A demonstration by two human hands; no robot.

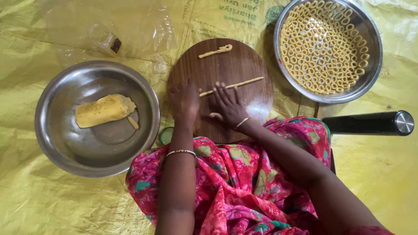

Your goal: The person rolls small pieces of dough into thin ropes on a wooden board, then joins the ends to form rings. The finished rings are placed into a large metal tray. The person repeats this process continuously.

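A round brown wooden board (237,65) lies in front of me. A thin yellow dough rope (244,83) stretches across it, and a shorter dough piece (215,51) lies near the board's far edge. My left hand (184,101) rests flat on the board at the rope's left end. My right hand (228,105) lies flat beside it, fingertips on the rope. Neither hand grips anything.
A steel bowl (56,130) on the left holds a yellow dough lump (103,110). At the upper right, a steel bowl (372,48) is full of small dough rings (322,43). A black cylinder with a metal cap (370,123) lies at right. A small clear jar (104,39) lies on the yellow sheet (43,204).
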